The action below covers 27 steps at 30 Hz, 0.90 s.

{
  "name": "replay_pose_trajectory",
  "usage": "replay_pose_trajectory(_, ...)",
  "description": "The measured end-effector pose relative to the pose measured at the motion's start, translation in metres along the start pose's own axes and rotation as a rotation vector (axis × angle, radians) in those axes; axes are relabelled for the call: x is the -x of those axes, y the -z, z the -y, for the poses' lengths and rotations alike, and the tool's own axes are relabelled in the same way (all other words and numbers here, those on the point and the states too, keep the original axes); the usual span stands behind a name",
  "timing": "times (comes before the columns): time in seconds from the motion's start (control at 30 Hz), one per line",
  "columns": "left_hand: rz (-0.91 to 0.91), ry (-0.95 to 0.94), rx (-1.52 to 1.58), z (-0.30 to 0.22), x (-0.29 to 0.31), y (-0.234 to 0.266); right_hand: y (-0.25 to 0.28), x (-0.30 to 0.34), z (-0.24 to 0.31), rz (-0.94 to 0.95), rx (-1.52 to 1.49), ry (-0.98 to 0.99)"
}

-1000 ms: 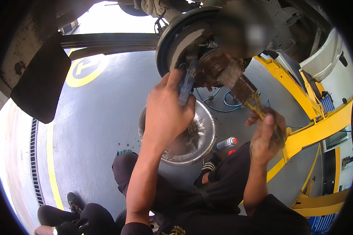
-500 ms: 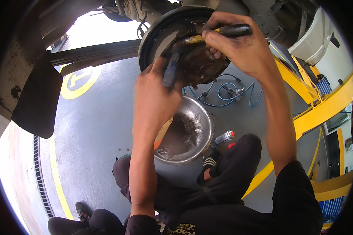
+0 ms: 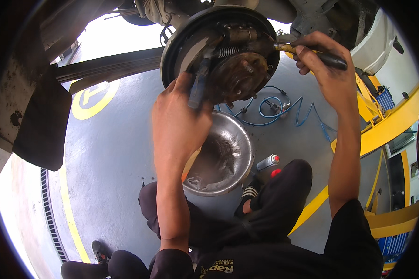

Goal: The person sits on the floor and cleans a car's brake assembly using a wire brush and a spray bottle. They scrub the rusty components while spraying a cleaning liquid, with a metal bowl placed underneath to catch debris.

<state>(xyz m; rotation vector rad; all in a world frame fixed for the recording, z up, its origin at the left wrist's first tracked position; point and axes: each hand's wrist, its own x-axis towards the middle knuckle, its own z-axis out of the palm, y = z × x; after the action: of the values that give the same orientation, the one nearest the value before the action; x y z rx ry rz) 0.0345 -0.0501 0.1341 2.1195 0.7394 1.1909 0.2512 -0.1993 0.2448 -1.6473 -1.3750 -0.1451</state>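
A drum brake assembly [image 3: 243,83] with its drum off hangs in front of me, its hub rusty and its coil spring [image 3: 228,51] showing. At its lower left, my left hand [image 3: 181,118] is closed round a tool with a dark blue-grey handle [image 3: 198,88]; motion blur hides what kind it is. Its upper end reaches the brake shoe [image 3: 193,56]. My right hand [image 3: 328,69], at the right edge of the backing plate, grips a tool with a worn yellow and black handle [image 3: 328,59]. I cannot make out that tool's working end.
Beneath the brake stands a metal basin [image 3: 244,169] with dark residue. A spray can [image 3: 267,162] is beside it, and a coiled blue hose [image 3: 265,123] lies behind. Leaf springs [image 3: 111,63] extend left. Yellow lift arms [image 3: 386,132] stand right. Another person's legs [image 3: 121,265] show lower left.
My right hand has moved right with the yellow and black tool, away from the brake's middle, uncovering the spring and hub. The left hand has shifted slightly down and left with its tool.
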Motion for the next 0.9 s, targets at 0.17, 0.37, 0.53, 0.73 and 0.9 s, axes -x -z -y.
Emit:
replay_pose_trajectory(0.17, -0.049, -0.021, 0.010, -0.001, 0.000, -0.006, -0.065, 0.032, 0.020, 0.048, 0.010, 0.302)
replay_pose_trajectory(0.37, -0.058, -0.074, 0.020, -0.005, 0.006, 0.004, -0.091, 0.048, 0.001, 0.020, 0.190, 0.658)
replay_pose_trajectory(0.53, -0.041, 0.012, -0.024, -0.012, 0.013, 0.019, -0.043, 0.033, -0.001, 0.024, 0.185, 0.473)
replay_pose_trajectory(0.73, 0.001, -0.033, -0.023, -0.018, 0.009, -0.001, -0.032, 0.035, -0.016, -0.166, 0.129, 0.243)
replay_pose_trajectory(0.9, 0.077, -0.056, -0.003, -0.020, -0.013, -0.010, -0.056, 0.030, -0.009, -0.057, -0.276, 0.123)
